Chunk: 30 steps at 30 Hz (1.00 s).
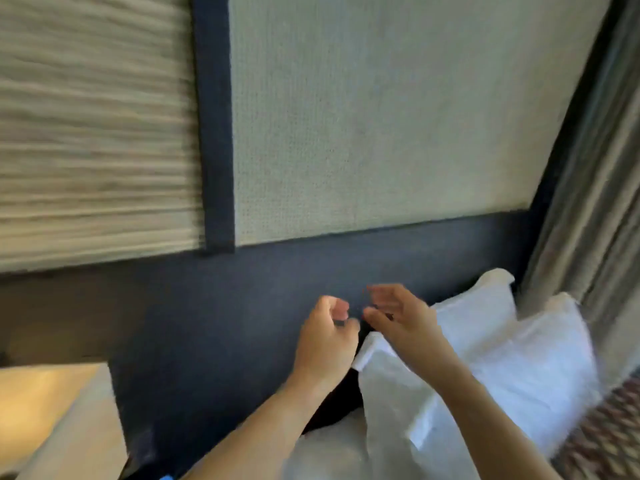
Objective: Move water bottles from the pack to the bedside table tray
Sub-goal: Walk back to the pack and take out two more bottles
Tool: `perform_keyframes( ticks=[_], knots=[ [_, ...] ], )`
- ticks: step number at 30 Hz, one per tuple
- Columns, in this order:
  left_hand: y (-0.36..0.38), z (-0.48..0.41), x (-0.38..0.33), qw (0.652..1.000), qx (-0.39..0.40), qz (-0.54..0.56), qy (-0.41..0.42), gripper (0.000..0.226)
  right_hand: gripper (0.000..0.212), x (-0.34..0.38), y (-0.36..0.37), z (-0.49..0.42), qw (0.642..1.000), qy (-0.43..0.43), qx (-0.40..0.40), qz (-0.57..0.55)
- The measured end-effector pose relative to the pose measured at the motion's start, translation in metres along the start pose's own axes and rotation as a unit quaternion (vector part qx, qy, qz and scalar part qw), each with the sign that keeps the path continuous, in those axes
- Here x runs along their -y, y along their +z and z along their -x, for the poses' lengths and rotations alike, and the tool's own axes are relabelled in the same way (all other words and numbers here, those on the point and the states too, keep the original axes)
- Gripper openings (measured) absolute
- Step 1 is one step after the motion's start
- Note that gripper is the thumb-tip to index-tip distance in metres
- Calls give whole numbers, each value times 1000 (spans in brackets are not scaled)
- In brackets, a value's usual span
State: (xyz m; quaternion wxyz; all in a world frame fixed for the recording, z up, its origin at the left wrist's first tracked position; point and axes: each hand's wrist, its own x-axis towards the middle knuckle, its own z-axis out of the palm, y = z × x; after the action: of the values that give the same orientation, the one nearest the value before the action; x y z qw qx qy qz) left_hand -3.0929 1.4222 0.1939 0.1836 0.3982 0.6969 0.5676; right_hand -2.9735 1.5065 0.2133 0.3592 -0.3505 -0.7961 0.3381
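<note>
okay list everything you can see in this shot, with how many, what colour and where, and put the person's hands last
Pillows: at least two, white, lower right, against the headboard.
Plastic wrap: one, clear to whitish, bottom centre, below the hands.
Headboard: one, dark blue, across the middle and lower centre.
Wall panel: one, pale woven texture, upper centre, framed in dark blue.
Wavy panel: one, beige, upper left.
Curtain: one, grey, right edge.
Lampshade: one, cream and lit, lower left corner.
Patterned fabric: one patch, brown and cream, bottom right corner.
Water bottles and tray: none clearly visible.
Left hand: one, fingers curled, centre.
Right hand: one, fingers spread open, beside the left.
</note>
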Motion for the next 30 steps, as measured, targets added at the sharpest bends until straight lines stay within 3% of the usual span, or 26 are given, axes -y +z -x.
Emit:
perform_keyframes(
  ticks=[3, 7, 11, 15, 19, 22, 24, 30],
  knots=[
    [12, 4, -115, 993, 94, -70, 6, 28, 38, 60, -120, 11, 997, 60, -25, 41],
    [20, 19, -251, 958, 211, -165, 98, 41, 36, 129, -256, 49, 983, 112, -79, 121],
    [44, 51, -368, 909, 260, -231, 229, 54, 66, 195, -377, 113, 946, 166, -120, 250],
    [97, 133, -448, 840, 349, -233, 345, 46, 58, 250, -473, 236, 895, 213, -243, 306],
    [153, 270, -511, 741, 468, -218, 430, 47, 36, 308, -540, 401, 833, 275, -347, 333],
    [183, 410, -554, 676, 526, -157, 492, 39, 30, 345, -574, 549, 756, 361, -410, 360],
    [189, 473, -572, 656, 546, -115, 509, 39, 29, 361, -586, 614, 720, 398, -433, 370],
    [184, 796, -632, 513, 593, 5, 621, 53, 29, 452, -595, 902, 591, 506, -528, 341]
  ],
)
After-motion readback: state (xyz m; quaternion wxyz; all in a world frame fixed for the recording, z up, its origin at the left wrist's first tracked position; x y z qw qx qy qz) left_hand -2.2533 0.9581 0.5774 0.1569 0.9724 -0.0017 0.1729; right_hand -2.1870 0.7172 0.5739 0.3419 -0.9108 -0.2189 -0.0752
